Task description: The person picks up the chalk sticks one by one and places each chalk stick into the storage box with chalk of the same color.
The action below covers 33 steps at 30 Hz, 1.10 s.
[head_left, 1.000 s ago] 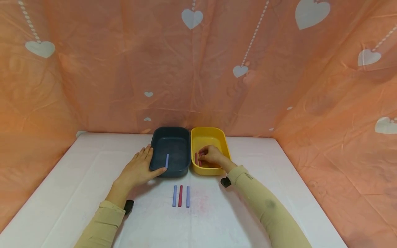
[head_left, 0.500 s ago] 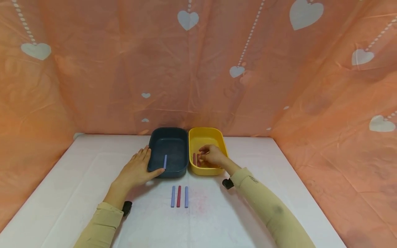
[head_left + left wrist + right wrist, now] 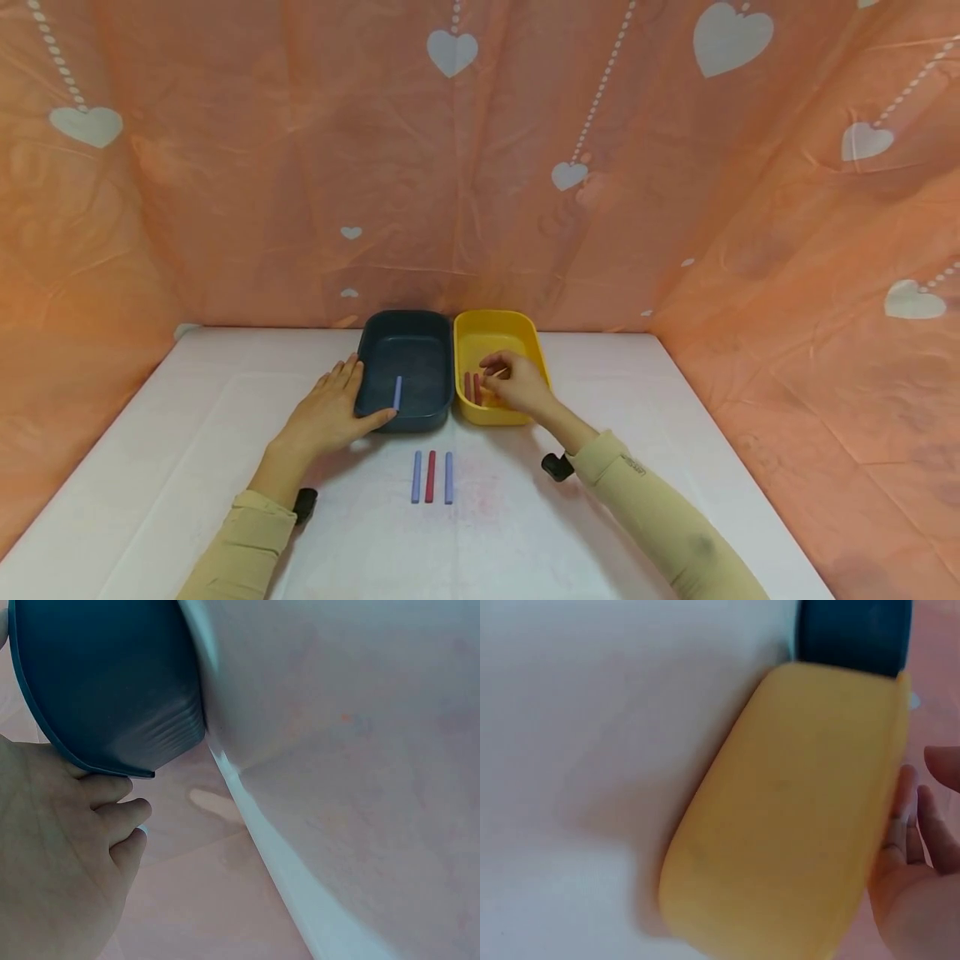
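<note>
My left hand (image 3: 327, 412) rests on the left side of a dark blue bin (image 3: 412, 417), its thumb extended along the front rim. A blue chalk stick (image 3: 398, 392) lies inside that bin. Over the yellow bin (image 3: 495, 415) hovers my right hand (image 3: 519, 385), thumb and fingertips apart with nothing visible between them. Two red chalk sticks (image 3: 467, 386) lie side by side in the yellow bin, just left of those fingertips. In the right wrist view, the right hand (image 3: 919, 885) is partly hidden behind the yellow bin's wall.
On the white tabletop (image 3: 360, 542), before the bins, a red chalk stick (image 3: 431, 477) lies between two blue chalk sticks (image 3: 416, 477). Faint pink smudges mark the cloth beside them. Both bins stand side by side near an orange curtain (image 3: 450, 167) with heart prints.
My right fingers have let go of a red chalk stick in the yellow bin and drawn slightly away to the right. The left hand has stayed on the blue bin.
</note>
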Tool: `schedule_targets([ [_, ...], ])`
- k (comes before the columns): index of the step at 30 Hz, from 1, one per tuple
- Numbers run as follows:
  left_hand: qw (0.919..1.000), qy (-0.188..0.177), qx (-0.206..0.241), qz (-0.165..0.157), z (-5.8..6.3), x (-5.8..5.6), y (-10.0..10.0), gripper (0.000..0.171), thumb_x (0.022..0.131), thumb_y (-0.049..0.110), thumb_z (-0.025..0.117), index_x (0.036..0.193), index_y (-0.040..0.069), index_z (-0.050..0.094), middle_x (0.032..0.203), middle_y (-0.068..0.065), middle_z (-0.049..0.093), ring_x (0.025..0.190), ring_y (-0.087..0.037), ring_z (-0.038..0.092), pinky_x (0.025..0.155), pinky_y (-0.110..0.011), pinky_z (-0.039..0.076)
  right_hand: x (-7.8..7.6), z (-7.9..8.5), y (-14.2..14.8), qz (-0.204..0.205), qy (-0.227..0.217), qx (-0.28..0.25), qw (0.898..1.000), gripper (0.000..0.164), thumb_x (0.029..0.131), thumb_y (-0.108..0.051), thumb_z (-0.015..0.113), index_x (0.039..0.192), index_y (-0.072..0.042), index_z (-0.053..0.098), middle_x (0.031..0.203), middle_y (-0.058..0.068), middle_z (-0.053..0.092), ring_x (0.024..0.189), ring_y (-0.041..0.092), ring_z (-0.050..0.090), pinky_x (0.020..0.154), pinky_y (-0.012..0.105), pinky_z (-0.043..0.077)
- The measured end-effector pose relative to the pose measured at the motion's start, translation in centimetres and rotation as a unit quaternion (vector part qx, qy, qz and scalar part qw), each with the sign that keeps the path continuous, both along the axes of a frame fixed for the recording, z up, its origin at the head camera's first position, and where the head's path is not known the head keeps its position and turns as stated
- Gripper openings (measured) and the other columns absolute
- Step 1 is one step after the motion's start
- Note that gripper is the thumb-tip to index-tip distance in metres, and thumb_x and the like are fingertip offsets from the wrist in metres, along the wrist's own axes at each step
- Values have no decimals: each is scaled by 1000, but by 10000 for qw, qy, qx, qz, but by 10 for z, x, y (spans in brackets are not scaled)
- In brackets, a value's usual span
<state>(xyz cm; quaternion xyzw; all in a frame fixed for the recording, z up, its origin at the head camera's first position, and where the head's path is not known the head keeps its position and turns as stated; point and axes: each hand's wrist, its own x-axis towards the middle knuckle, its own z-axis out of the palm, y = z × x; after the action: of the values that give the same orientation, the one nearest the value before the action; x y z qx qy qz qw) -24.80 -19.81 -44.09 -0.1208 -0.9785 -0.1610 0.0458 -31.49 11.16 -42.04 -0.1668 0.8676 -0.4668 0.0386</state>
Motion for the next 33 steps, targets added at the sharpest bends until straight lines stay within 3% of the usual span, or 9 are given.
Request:
schedule_targets([
  [6,10000,15,28,-4,0,0,0,115,78,80,43,146,-10,20,154,-26,16,141,-44,16,113,-56,15,22,6,-2,73,277,-244,9993,21,83,-7,68,104,-5,65,91,7,65,70,17,59,59,23,53],
  [9,10000,38,19,-11,0,0,0,114,79,79,43,146,-10,20,154,-26,16,141,-44,16,113,-56,16,33,7,-4,122,410,-281,9987,20,83,-8,69,103,-6,65,90,5,66,71,16,60,63,29,56],
  [11,10000,43,15,-19,0,1,0,114,79,79,43,146,-10,20,154,-27,16,140,-44,17,113,-56,16,39,6,-5,169,578,-254,9979,19,83,-8,69,102,-7,66,89,3,66,72,14,60,79,35,54],
  [13,10000,38,14,-22,0,1,0,114,79,79,44,146,-10,20,154,-27,16,140,-44,17,113,-56,16,46,5,-7,166,731,-198,9970,19,83,-10,70,101,-8,66,88,0,67,73,13,61,100,44,40],
  [15,10000,21,20,-19,0,1,0,113,79,78,45,146,-10,20,154,-27,16,140,-44,16,113,-56,16,52,4,-8,182,865,-164,9960,18,83,-11,71,100,-8,66,88,-1,67,74,13,62,106,50,27],
  [18,10000,8,33,-12,1,1,0,113,79,78,45,146,-10,20,154,-27,16,141,-44,16,113,-56,15,60,0,-10,231,866,-109,9959,20,84,-13,71,102,-8,66,89,-2,66,76,12,62,103,42,35],
  [21,10000,4,40,-5,1,1,0,113,79,78,45,146,-10,20,154,-26,16,141,-44,16,113,-56,15,66,-4,-13,426,763,-221,9959,22,84,-12,70,104,-5,64,91,1,66,77,14,61,78,29,52],
  [26,10000,16,38,-2,1,2,0,113,79,78,45,146,-10,20,154,-26,16,141,-44,15,114,-55,15,75,-11,-16,696,562,-262,9956,25,84,-14,71,105,-2,64,90,2,65,77,15,59,70,21,51],
  [33,9999,82,64,-20,2,4,1,112,80,75,48,145,-12,22,153,-28,17,140,-45,17,113,-56,16,80,-25,-20,951,138,-8,9954,29,84,-12,69,110,-2,62,89,-1,61,73,14,58,64,21,52],
])
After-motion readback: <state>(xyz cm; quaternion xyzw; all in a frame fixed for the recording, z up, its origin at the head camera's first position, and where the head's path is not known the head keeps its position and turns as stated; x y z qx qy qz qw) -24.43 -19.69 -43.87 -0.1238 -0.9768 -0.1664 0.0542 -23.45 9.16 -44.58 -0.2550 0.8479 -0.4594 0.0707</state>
